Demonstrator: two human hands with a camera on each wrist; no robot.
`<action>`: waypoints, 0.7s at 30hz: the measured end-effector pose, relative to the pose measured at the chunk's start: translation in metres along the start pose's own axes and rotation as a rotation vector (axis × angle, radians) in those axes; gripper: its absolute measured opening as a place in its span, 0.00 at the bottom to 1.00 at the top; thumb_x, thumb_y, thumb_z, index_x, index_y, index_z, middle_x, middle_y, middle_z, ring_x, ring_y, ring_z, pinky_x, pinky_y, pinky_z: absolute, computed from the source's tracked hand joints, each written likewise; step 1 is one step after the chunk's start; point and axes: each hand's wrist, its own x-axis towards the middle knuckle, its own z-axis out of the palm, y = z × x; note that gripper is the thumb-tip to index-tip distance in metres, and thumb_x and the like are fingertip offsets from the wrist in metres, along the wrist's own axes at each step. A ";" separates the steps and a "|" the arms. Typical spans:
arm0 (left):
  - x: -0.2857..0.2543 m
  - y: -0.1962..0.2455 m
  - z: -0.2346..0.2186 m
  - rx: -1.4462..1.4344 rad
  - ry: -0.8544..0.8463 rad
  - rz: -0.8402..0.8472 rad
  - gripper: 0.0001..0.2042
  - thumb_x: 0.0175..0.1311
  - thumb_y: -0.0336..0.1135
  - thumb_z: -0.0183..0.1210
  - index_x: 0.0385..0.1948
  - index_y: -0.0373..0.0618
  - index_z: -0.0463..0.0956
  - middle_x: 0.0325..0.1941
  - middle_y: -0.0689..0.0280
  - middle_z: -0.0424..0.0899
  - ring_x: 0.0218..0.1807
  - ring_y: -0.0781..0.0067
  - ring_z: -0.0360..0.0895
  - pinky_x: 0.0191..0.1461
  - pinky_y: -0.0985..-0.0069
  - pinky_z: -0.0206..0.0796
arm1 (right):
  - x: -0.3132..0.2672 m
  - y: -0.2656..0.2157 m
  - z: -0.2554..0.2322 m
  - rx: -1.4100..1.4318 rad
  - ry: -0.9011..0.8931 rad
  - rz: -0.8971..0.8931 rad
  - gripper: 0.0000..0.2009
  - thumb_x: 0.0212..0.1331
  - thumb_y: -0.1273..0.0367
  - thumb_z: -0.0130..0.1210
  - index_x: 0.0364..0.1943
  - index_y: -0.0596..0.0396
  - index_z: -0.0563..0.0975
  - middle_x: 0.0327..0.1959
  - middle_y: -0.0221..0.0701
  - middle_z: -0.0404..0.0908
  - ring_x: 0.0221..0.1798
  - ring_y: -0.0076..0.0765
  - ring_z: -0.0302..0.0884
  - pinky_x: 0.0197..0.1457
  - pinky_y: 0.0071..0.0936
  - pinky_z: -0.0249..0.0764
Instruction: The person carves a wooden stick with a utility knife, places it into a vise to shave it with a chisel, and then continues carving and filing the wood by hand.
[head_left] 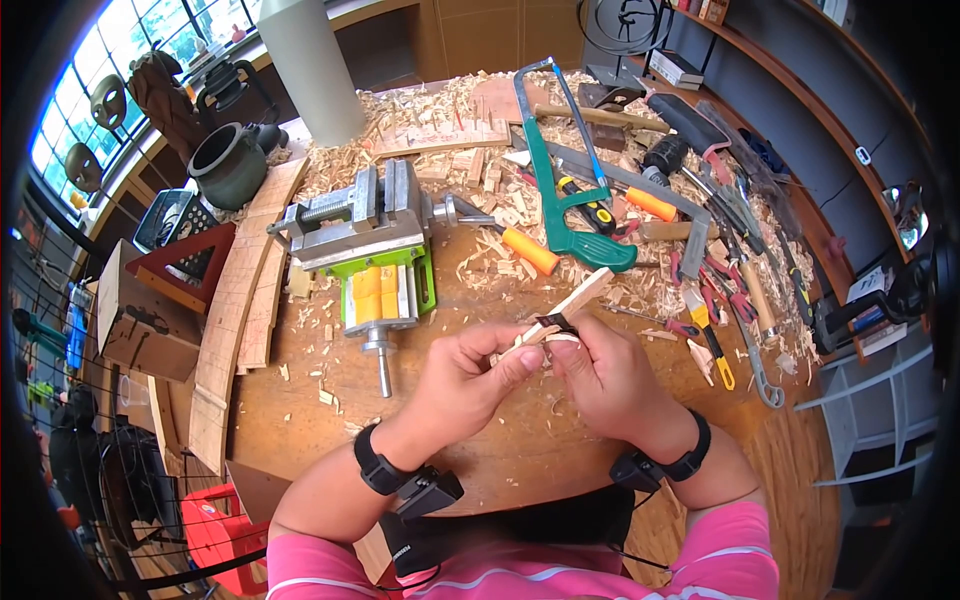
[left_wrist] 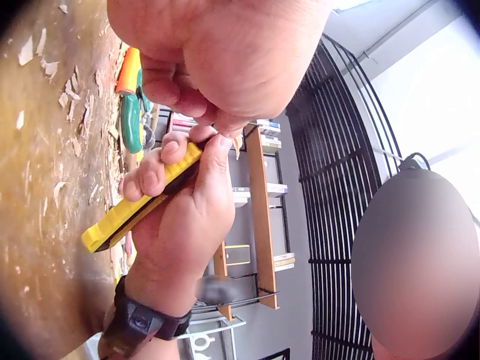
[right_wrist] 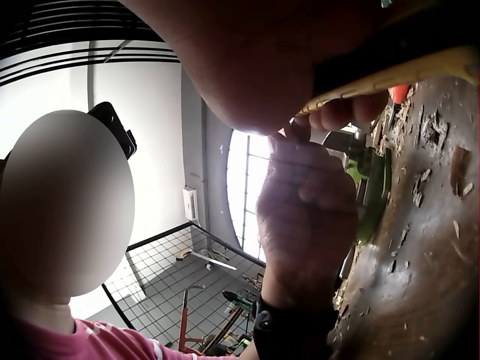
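My left hand pinches a slim pale wooden stick between thumb and fingers; the stick points up and to the right over the bench. My right hand is right beside it, its thumb near the left one. In the left wrist view that right hand grips a knife-like tool with a yellow and black handle. Its front end meets the left fingertips. The hand hides most of this tool in the head view, where a dark piece crosses the stick.
On the wooden bench, a metal vise on a green base stands to the left. Beyond the hands lie a green-handled hacksaw, an orange-handled tool and a yellow-handled tool. Wood shavings are scattered across the top.
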 end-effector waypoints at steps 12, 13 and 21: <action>-0.002 -0.002 0.007 -0.006 0.042 0.060 0.14 0.79 0.35 0.62 0.60 0.39 0.83 0.35 0.80 0.81 0.34 0.92 0.68 0.35 0.87 0.62 | -0.002 -0.003 -0.001 0.042 0.068 0.011 0.12 0.78 0.65 0.53 0.51 0.60 0.79 0.29 0.46 0.82 0.33 0.59 0.85 0.36 0.44 0.77; -0.002 -0.002 0.006 -0.006 0.030 0.057 0.15 0.80 0.35 0.62 0.60 0.39 0.83 0.36 0.78 0.81 0.35 0.91 0.68 0.36 0.86 0.63 | -0.002 -0.002 0.000 0.042 0.067 -0.007 0.12 0.78 0.65 0.53 0.51 0.60 0.79 0.29 0.46 0.82 0.33 0.58 0.85 0.36 0.44 0.77; 0.002 0.000 -0.002 0.294 0.037 0.175 0.15 0.79 0.33 0.60 0.62 0.39 0.81 0.38 0.66 0.82 0.37 0.76 0.77 0.42 0.73 0.70 | -0.002 -0.005 -0.003 0.079 0.046 0.068 0.12 0.79 0.64 0.54 0.52 0.60 0.79 0.31 0.45 0.83 0.33 0.55 0.85 0.37 0.43 0.77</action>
